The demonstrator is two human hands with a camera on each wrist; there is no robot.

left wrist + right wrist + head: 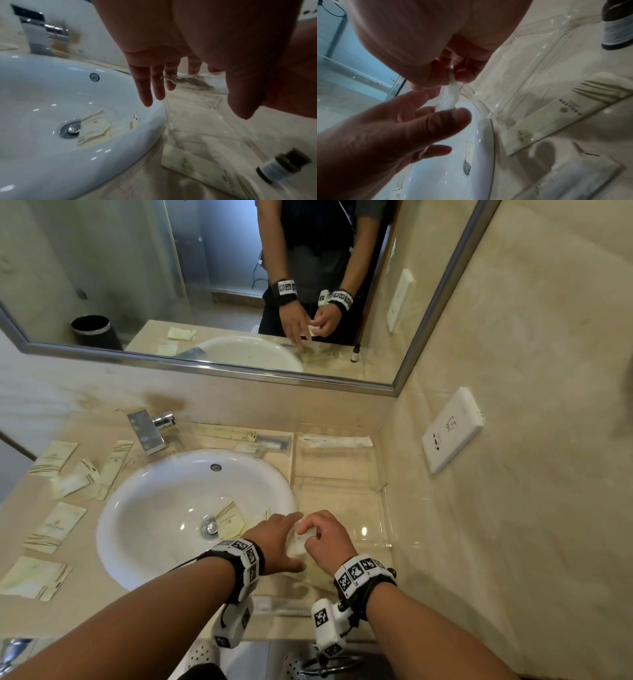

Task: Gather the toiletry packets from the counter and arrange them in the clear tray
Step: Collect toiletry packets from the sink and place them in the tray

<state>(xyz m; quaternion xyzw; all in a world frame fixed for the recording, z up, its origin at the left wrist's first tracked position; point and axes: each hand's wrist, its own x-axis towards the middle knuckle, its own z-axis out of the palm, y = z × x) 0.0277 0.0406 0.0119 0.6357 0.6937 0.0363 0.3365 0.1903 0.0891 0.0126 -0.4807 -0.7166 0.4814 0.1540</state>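
Note:
My right hand (308, 534) pinches a small white crumpled packet (447, 96) by its top edge, above the sink's right rim and the near end of the clear tray (385, 508). My left hand (291, 537) is next to it with straight fingers (145, 93); its thumb (453, 116) touches the packet's lower end. One long packet (335, 441) lies in the tray's far section. Several cream packets (56, 527) lie on the counter left of the sink. Another packet (229, 520) lies in the basin by the drain.
The white sink (154, 491) and chrome faucet (147, 433) fill the middle of the counter. A long packet (197, 162) and a small dark bottle (283, 166) lie on the counter's near right. A wall with a socket plate (452, 429) rises just right of the tray.

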